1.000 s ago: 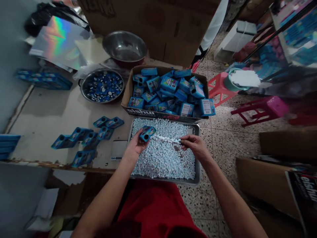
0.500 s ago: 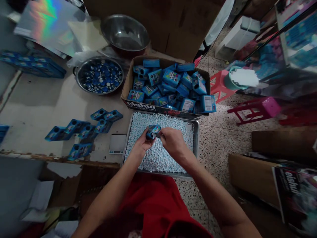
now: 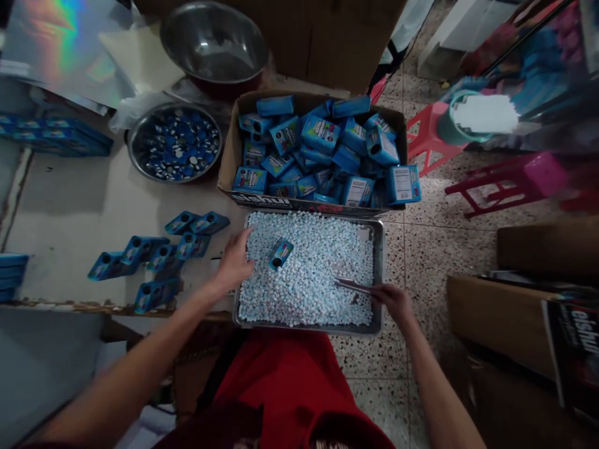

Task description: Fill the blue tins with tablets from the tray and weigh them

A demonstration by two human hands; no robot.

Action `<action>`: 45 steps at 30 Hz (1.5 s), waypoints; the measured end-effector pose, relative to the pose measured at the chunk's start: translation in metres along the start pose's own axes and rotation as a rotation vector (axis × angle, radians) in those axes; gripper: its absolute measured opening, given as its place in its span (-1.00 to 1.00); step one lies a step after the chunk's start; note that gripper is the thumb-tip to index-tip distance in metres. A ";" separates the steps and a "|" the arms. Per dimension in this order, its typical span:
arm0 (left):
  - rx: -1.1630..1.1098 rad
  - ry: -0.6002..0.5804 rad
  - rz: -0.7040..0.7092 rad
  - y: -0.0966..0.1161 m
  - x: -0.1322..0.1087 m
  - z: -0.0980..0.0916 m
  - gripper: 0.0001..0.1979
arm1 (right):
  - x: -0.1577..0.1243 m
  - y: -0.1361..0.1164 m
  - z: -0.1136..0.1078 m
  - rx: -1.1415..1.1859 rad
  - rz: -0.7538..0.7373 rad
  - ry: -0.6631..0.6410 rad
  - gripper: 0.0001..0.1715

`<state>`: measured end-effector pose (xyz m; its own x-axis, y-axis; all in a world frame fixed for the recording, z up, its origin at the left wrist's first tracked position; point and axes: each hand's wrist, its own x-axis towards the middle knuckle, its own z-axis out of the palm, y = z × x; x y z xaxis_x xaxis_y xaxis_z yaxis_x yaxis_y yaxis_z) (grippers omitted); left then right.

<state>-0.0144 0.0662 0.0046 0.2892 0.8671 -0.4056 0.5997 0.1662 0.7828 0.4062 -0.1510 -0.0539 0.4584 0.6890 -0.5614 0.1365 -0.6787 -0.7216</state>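
Note:
A metal tray full of small white-blue candies sits in front of me. A small blue box lies on the candies, apart from both hands. My left hand hovers at the tray's left edge, fingers spread, holding nothing. My right hand is at the tray's right rim, closed on a thin metal strip that points left over the candies. Several open blue boxes lie on the table to the left.
A cardboard box heaped with blue boxes stands behind the tray. A pan of blue caps and an empty steel bowl sit further back. Red stool and pink stool stand on the floor at right, beside cartons.
My left hand let go of the blue box, which now lies on the candies, and moved left. My right hand pulled back to the tray's right rim with the metal strip.

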 end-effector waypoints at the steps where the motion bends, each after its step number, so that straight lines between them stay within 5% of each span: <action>1: 0.164 -0.122 0.200 0.010 0.018 -0.007 -0.21 | 0.004 0.000 0.025 -0.001 -0.044 -0.026 -0.62; 4: 0.421 -0.667 0.562 0.046 0.071 -0.007 -0.24 | 0.016 -0.023 0.096 -0.026 -0.193 -0.176 -0.72; 6: 0.491 -0.904 0.590 0.062 0.090 -0.001 -0.42 | 0.025 -0.039 0.127 -0.008 -0.218 -0.236 -0.78; 7: 0.502 -0.930 0.558 0.066 0.094 0.001 -0.51 | 0.029 -0.043 0.135 0.007 -0.213 -0.255 -0.79; 10: 0.426 -0.717 0.414 0.060 0.083 -0.006 -0.67 | 0.037 -0.048 0.134 0.039 -0.182 -0.307 -0.77; 14: 0.333 -0.269 0.329 0.036 0.049 -0.021 -0.58 | 0.034 -0.057 0.097 0.193 -0.060 -0.380 -0.62; 17: 0.470 -0.069 0.297 0.025 0.031 -0.019 -0.67 | 0.026 -0.081 0.073 0.302 -0.005 -0.391 -0.55; 27: 0.573 0.065 0.338 0.018 0.013 0.012 -0.69 | 0.024 -0.188 0.084 0.158 -0.194 -0.351 -0.67; 34: 0.515 0.122 0.300 0.024 0.005 0.029 -0.72 | -0.022 -0.249 0.110 -0.446 -0.780 -0.149 -0.82; 37: 0.491 0.142 0.296 0.025 0.004 0.032 -0.72 | -0.041 -0.264 0.112 -0.541 -0.865 -0.155 -0.77; 41: 0.343 0.177 0.254 0.014 0.004 0.028 -0.72 | -0.037 -0.232 0.058 -0.372 -0.629 -0.096 -0.77; 45: 0.013 0.180 0.112 0.000 0.004 0.032 -0.64 | 0.008 -0.138 -0.009 -0.244 -0.249 0.102 -0.61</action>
<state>0.0101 0.0547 -0.0121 0.2179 0.9498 -0.2247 0.5811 0.0587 0.8117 0.3994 -0.0542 0.0445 0.4684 0.8201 -0.3288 0.4550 -0.5428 -0.7059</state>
